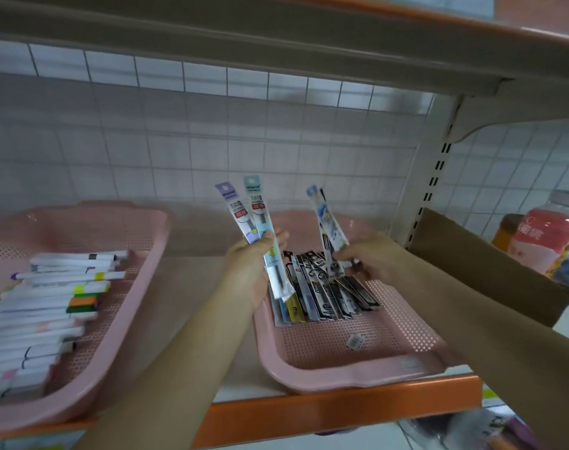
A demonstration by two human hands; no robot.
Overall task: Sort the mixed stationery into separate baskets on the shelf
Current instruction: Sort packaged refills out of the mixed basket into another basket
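Left hand (250, 264) fingers clasp two refill packets (254, 222) upright; right hand (371, 259) fingers pinch another packet (328, 225) above the pink basket (341, 371).

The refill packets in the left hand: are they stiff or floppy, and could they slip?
The refill packets stand upright above the left hand, so probably fairly stiff and light. Their wrapping looks glossy, so they may slide against each other when gripped loosely.

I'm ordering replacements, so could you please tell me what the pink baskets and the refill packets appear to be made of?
Right pink basket: likely moulded plastic; perforated floor, smooth, slightly glossy rim. The left basket looks the same. Refill packets: seemingly thin glossy plastic film, judging by printed sleeves and some sheen.
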